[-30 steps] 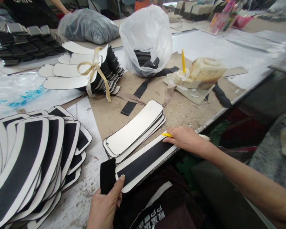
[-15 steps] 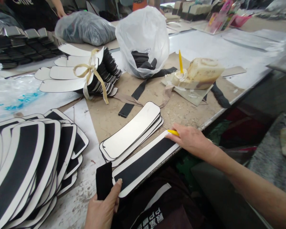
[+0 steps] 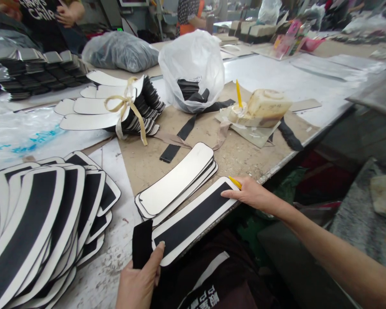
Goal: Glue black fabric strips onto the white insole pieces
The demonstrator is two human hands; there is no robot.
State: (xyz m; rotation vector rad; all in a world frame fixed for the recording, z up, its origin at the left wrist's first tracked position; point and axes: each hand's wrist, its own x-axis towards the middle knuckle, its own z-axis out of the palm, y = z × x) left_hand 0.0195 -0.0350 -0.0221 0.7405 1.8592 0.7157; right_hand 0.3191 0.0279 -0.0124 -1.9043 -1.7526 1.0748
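Observation:
A white curved panel (image 3: 180,254) with a black strip (image 3: 196,218) along its middle lies at the table's front edge. My left hand (image 3: 140,274) is closed at its near end, thumb pressed on the strip's end, with more black fabric strips (image 3: 142,244) held in the same grip. At the far end, my right hand (image 3: 247,194) grips a yellow stick (image 3: 235,183), its thumb on the black strip. Just behind lies a small stack of plain white panels (image 3: 176,180). A fanned pile of strip-covered panels (image 3: 35,223) spreads out at the left.
Behind are a ribbon-tied bundle of panels (image 3: 99,106), a clear plastic bag (image 3: 193,64) with black strips inside, and a stained plastic container (image 3: 268,105) with another yellow stick (image 3: 238,93) upright beside it. Two other people stand across the table.
My right thumb has slid from the panel's far corner onto the end of the black strip, which now lies flat there. The left hand stays put. The head view has tilted up slightly.

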